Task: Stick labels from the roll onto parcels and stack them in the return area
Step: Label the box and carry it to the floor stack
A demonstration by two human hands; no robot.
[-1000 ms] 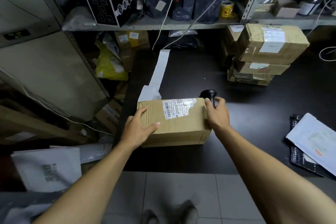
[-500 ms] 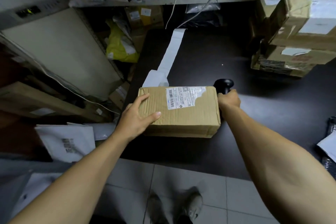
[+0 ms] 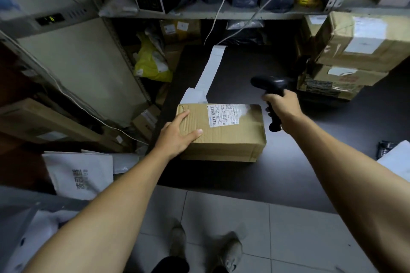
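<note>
One brown rectangular corrugated-cardboard parcel (image 3: 224, 133) is seated on the dark matte table (image 3: 321, 139) at its front-left edge, one white printed label (image 3: 224, 115) stuck on top. The left hand (image 3: 177, 135) is laid flat on the parcel's left end, fingers straight. One black plastic handheld scanner (image 3: 274, 88), previously on the table behind the parcel, is now lifted, gripped by the right hand (image 3: 281, 106). One white label strip (image 3: 210, 68) is trailed behind the parcel. A three-high cardboard-box stack (image 3: 346, 57) is seen far right.

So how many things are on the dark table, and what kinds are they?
Cardboard boxes: 4, one under the left hand and three stacked on the right
Label strips: 1
Scanners: 1, lifted in the right hand
Total: 6
</note>
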